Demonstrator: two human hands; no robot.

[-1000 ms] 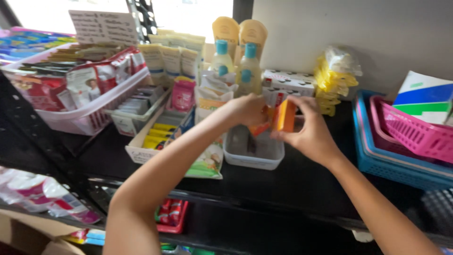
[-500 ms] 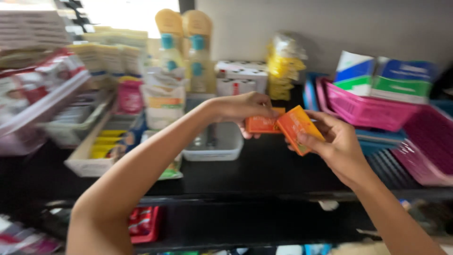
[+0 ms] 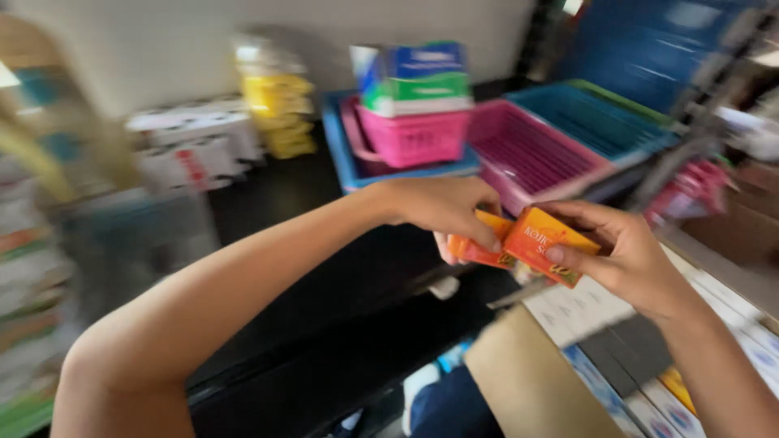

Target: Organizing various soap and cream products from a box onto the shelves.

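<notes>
My right hand (image 3: 629,255) holds a small orange box (image 3: 545,239) in front of me, thumb on its front face. My left hand (image 3: 442,207) reaches across and grips a second orange box (image 3: 479,250) pressed against the first one. Both boxes are held in the air, above the front edge of a black shelf (image 3: 324,276). The view is blurred by head motion.
On the shelf stand a blue tray (image 3: 345,154) holding a pink basket (image 3: 414,138) with green-and-blue boxes on top, an empty pink basket (image 3: 527,154) and a blue basket (image 3: 600,118). White boxes (image 3: 195,142) and yellow packets (image 3: 276,113) sit further left. A brown carton (image 3: 527,381) lies below.
The camera has swung to the right, so the bottles and trays on the left slid out of view. Both hands with the orange boxes moved right, away from the clear tub.
</notes>
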